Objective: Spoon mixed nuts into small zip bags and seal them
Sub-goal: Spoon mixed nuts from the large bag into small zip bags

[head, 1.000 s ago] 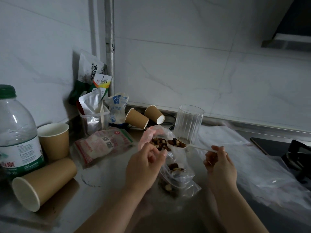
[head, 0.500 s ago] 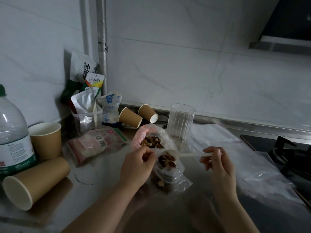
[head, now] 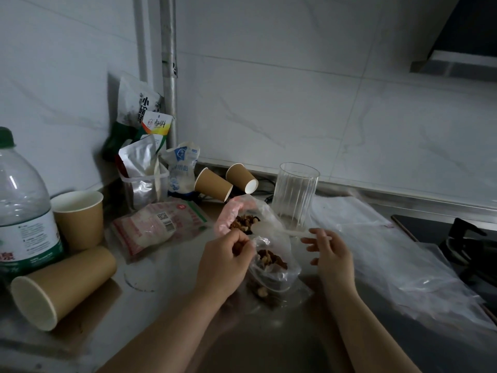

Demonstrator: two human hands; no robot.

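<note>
Item one: my left hand point(head: 226, 261), fingers curled, pinching the rim of the small zip bag point(head: 271, 273) and holding its mouth apart. The bag stands on the steel counter point(head: 166, 297), partly filled with mixed nuts point(head: 270, 258).

Item two: my right hand point(head: 332, 251), fingers loosely spread just right of the bag; the white spoon point(head: 269, 228) has its handle running toward these fingers, but I cannot tell whether they grip it.

Item three: the larger nut bag point(head: 242, 219), pink-edged, lying open directly behind the small one, the spoon's bowl at its mouth.

Item four: a clear ribbed glass point(head: 295, 195) upright behind the bags; a stack of clear plastic bags point(head: 390, 254) to the right.

Item five: paper cups point(head: 61, 286) and a water bottle point(head: 24, 211) at far left.
</note>
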